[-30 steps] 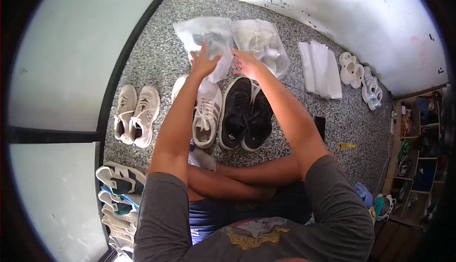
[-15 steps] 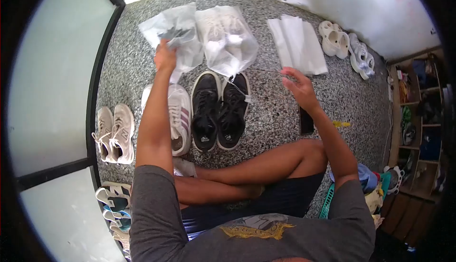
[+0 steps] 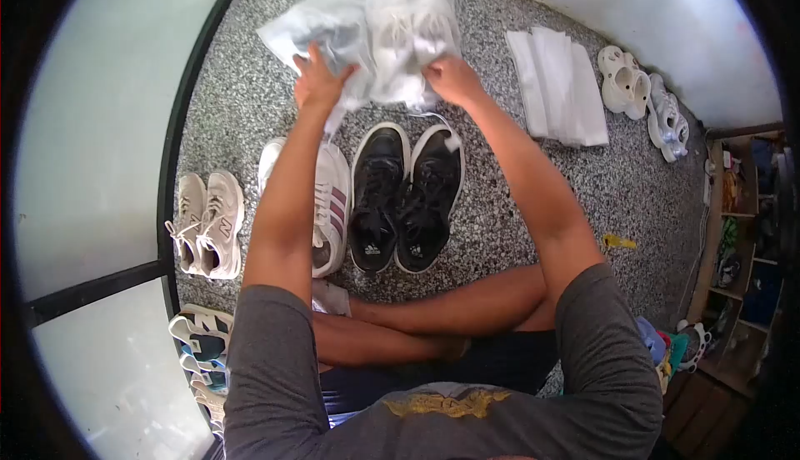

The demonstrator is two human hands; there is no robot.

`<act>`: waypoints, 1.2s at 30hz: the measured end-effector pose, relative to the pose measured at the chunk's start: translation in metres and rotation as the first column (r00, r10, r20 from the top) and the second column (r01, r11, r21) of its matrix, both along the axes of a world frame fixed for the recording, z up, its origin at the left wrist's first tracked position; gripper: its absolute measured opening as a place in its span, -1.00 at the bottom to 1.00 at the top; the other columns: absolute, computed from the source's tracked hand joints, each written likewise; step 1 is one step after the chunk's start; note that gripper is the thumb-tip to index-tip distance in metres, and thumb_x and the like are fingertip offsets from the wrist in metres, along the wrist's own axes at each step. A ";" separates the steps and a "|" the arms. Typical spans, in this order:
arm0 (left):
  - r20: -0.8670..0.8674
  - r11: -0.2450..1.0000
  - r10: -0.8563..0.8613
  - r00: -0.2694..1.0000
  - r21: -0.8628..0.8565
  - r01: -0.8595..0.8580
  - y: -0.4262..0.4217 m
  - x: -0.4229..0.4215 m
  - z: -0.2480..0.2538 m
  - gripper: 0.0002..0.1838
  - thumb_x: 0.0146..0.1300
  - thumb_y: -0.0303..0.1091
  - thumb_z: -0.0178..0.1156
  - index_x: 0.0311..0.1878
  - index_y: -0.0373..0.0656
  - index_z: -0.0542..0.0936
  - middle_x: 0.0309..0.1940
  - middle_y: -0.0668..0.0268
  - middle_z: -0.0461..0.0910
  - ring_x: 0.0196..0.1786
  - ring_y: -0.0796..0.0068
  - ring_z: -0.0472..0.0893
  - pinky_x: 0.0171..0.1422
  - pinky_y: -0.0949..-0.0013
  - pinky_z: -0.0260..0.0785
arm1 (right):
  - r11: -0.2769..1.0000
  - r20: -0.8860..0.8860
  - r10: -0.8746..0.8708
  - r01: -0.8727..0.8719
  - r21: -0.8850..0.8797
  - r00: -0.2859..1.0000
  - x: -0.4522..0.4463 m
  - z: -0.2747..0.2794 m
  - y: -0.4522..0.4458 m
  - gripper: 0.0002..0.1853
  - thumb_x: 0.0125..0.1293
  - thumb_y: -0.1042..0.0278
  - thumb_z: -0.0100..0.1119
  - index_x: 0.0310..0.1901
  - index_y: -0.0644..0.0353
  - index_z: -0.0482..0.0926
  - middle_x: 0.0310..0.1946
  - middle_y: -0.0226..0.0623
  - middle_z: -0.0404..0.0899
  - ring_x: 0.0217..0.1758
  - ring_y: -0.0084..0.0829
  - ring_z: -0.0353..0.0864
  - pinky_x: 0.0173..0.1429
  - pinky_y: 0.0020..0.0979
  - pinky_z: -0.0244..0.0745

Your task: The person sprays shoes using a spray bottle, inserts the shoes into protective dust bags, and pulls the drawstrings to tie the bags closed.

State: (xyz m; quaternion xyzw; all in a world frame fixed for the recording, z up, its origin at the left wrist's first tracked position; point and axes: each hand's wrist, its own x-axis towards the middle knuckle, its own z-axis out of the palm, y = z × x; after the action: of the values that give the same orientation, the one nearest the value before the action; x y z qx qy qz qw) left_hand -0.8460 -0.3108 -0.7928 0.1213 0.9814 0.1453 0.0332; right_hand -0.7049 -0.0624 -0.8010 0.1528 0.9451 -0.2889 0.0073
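My left hand (image 3: 319, 83) rests with spread fingers on a translucent white bag (image 3: 287, 28) that has dark shoes inside. My right hand (image 3: 454, 81) is closed on the right edge of a second translucent bag (image 3: 385, 77), which shows white laced shoes inside. A drawstring with a small white tag (image 3: 452, 141) trails from this bag onto a black shoe (image 3: 427, 197). Just below the bags stands the other black shoe (image 3: 377, 197) of that pair. A white shoe with mauve stripes (image 3: 333, 210) is partly hidden behind my left forearm.
Folded white bags (image 3: 557, 89) lie on the speckled floor to the right. Past them are cream clogs (image 3: 623, 83) and white-grey slip-ons (image 3: 668, 118) by the wall. Beige sneakers (image 3: 218, 227) stand at left by the door. A wooden shelf (image 3: 733, 252) is at far right.
My right hand has moved left from near the folded bags to the bag of white shoes and closed on it. My left hand's fingers have spread on the left bag.
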 end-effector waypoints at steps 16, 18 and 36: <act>0.272 0.788 -0.469 0.840 -0.300 0.537 -0.175 0.229 0.142 -0.38 0.19 0.22 0.38 -0.03 -0.20 0.61 -0.20 0.04 0.70 -0.11 -0.05 0.70 -0.05 0.02 0.54 | 0.846 -0.262 0.352 -0.426 -0.321 0.898 0.262 0.129 -0.107 -0.65 0.36 0.17 0.33 0.05 0.22 0.67 -0.16 -0.04 0.72 -0.07 -0.06 0.73 0.04 -0.13 0.59; 0.262 0.797 -0.433 0.863 -0.336 0.502 -0.195 0.232 0.128 -0.37 0.18 0.23 0.38 -0.03 -0.21 0.62 -0.20 0.03 0.71 -0.11 -0.06 0.71 -0.03 0.00 0.54 | 0.818 -0.152 0.531 -0.551 -0.164 0.834 0.274 0.135 -0.160 -0.50 0.37 0.00 0.28 0.17 0.21 0.60 -0.26 -0.04 0.69 -0.14 0.03 0.70 -0.06 -0.05 0.59; -0.004 0.976 -0.200 0.980 0.084 0.200 -0.233 0.241 0.027 -0.76 0.01 -0.42 0.25 -0.22 -0.24 0.69 -0.23 -0.11 0.72 -0.10 -0.15 0.72 0.08 -0.05 0.55 | 0.810 0.024 0.336 -0.302 0.504 0.942 0.249 0.061 -0.253 -0.24 0.03 -0.51 0.37 -0.09 0.10 0.69 -0.47 -0.21 0.70 -0.29 -0.17 0.78 -0.27 -0.18 0.66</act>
State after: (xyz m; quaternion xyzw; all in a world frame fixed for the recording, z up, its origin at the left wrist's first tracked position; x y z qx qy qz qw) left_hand -0.6053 -0.5441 -0.7653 0.2204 0.9571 0.1825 0.0446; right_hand -0.4561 -0.3157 -0.7400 -0.0209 0.9991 -0.0337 -0.0155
